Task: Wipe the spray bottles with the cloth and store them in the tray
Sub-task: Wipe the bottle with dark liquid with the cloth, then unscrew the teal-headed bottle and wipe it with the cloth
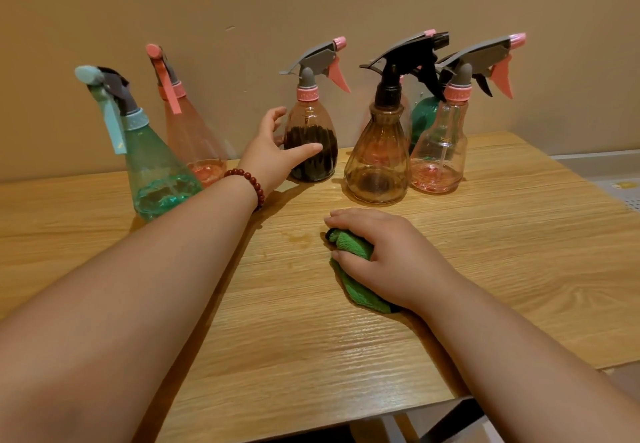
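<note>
Dark spray bottle (pixel 313 127), left hand (pixel 273 155) spread around it; right hand (pixel 384 255) clutching cloth (pixel 353 245)

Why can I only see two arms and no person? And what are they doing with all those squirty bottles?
The camera sits on the person's head and looks down, so this one picture shows only their own arms. There is no robot here. On the wooden table, spray bottles stand near the wall, such as the amber bottle and the green bottle. The left hand, with a red bead bracelet on its wrist, reaches for the dark bottle, with its fingers spread and its thumb in front of the bottle. The right hand grips a green cloth on the table. No tray shows in the picture.
</note>
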Motion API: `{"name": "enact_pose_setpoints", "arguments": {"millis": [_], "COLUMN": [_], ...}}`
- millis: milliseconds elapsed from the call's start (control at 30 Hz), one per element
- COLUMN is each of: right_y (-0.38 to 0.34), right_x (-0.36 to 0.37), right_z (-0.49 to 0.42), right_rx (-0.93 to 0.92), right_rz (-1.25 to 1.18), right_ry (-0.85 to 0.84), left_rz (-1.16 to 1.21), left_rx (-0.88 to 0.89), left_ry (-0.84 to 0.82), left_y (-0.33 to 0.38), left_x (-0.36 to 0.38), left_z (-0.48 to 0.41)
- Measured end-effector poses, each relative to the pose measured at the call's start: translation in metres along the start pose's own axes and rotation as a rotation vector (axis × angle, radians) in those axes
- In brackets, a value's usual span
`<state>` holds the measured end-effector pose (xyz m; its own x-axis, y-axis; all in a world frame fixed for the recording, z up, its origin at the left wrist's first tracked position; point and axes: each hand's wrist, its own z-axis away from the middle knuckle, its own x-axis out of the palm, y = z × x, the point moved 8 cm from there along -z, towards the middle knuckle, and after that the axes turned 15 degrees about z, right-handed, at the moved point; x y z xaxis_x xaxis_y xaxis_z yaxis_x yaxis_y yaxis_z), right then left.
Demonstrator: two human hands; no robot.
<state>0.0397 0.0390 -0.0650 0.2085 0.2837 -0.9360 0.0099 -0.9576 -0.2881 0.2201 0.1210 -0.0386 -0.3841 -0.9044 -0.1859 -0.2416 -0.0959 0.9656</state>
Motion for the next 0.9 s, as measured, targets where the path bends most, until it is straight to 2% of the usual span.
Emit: {"name": "enact_pose_setpoints", "arguments": {"millis": [367,600,733,900], "right_y": [0.000,0.000,-0.002,-0.004], "right_x": [0.000,0.001,0.001,0.000], "right_z": [0.000,-0.001,-0.001,0.001], "right_rx": [-0.005,0.000,0.001,0.009], "right_rz": [0.002,0.009,0.024,0.033], "right_ry": [0.007,0.016,0.018,0.024], "left_rz": [-0.132,-0.203,-0.214,-0.257], "left_rx": [0.047,0.024,0.015,0.124], "left_ry": [0.043,-0.005,0.054,0.016], "left_y": [0.001,-0.003,-0.004,0.019], "left_x": [0.008,0.015,0.002,-0.012], "left_z": [0.005,-0.001,0.015,0.062]}}
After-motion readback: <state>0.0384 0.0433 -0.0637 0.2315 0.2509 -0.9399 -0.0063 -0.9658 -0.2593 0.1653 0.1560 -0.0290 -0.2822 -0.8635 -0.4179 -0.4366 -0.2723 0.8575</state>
